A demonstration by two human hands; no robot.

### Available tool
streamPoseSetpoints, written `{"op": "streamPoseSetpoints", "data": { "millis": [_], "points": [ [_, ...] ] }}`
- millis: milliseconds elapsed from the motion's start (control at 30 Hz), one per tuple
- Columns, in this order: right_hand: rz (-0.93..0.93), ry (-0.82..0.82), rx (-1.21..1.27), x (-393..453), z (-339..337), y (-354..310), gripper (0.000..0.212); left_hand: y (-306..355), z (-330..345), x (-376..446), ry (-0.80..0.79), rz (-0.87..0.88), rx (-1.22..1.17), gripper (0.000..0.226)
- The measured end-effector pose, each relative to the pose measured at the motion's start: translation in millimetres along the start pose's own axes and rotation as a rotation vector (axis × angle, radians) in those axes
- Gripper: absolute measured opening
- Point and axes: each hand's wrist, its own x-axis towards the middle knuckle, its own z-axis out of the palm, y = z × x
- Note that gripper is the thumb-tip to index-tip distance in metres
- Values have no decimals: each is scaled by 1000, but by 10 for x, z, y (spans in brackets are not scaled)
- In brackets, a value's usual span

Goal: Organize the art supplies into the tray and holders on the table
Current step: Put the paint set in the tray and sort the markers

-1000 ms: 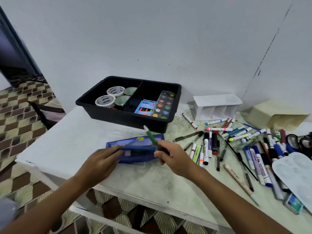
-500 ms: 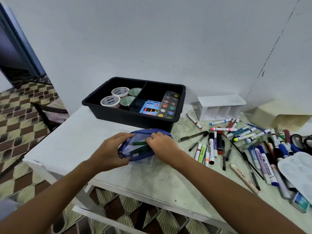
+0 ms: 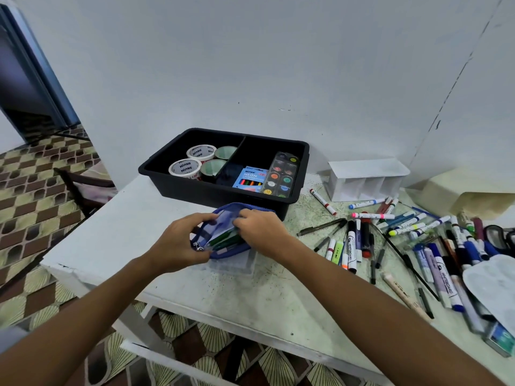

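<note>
The white surface is carrying everything, its right half speckled with green. A black tray is sitting at the back against the wall, split into two compartments: the left one is holding four rolls of tape, the right one a blue neon crayon box lying beside a watercolour palette. A white holder with three open compartments is standing just right of the tray. In front of it, a scatter of markers and pens is spreading across the right side, and a white mixing palette is lying over some of them at the right edge.

Near the middle, just in front of the tray, a blue mesh pencil pouch is resting partly on a clear plastic case. The left hand is gripping the pouch's left end, fingers curled round its rim by the zipper pull. The right hand is pinching the upper edge of the opening, fingers curled on the fabric. Green pens are lying inside the pouch.
</note>
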Motion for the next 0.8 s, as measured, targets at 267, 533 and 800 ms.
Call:
{"op": "streamPoseSetpoints", "data": {
  "millis": [267,533,800],
  "points": [
    [43,-104,101,-384,-356,339,39,-23,-69,-15,-34,-35,-26,64],
    [77,-63,67,-436,-165,477,24,-19,-111,-31,-45,33,83,69],
    [362,122,531,-585,-239,570,25,-137,-92,-18,167,105,267,39]
  ]
}}
